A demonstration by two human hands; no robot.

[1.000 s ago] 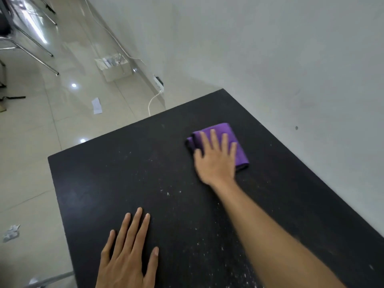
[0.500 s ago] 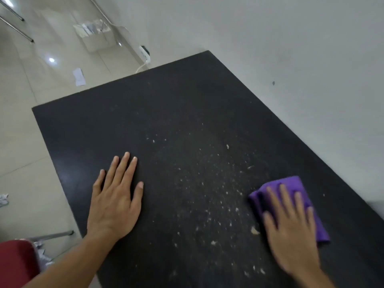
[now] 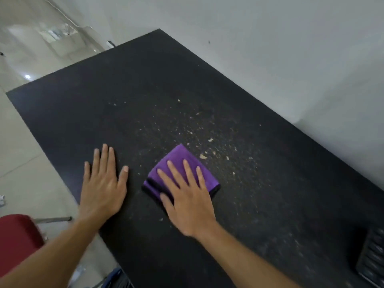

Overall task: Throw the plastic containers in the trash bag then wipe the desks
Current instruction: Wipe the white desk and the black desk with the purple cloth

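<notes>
left hand [image 3: 101, 190]: bare, no glove | right hand [image 3: 188, 201]: bare | forearms: uncovered, no sleeves in view

A plain pale wall [image 3: 270, 48] runs along the right. Left of it spreads glossy tiled floor [image 3: 18, 159], with a lamp glare [image 3: 27, 76], a red chair seat [image 3: 16, 240] and a white box [image 3: 60, 38] against the wall

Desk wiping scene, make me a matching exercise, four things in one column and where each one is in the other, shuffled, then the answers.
Things:
1. left hand
2. purple cloth
3. crumbs
4. red chair

Places:
A. scattered on the black desk beyond the cloth
B. beside the desk, lower left of the view
C. flat on the bare desk, near its edge
D. under the right hand

Pairs: 1-C, 2-D, 3-A, 4-B
</notes>
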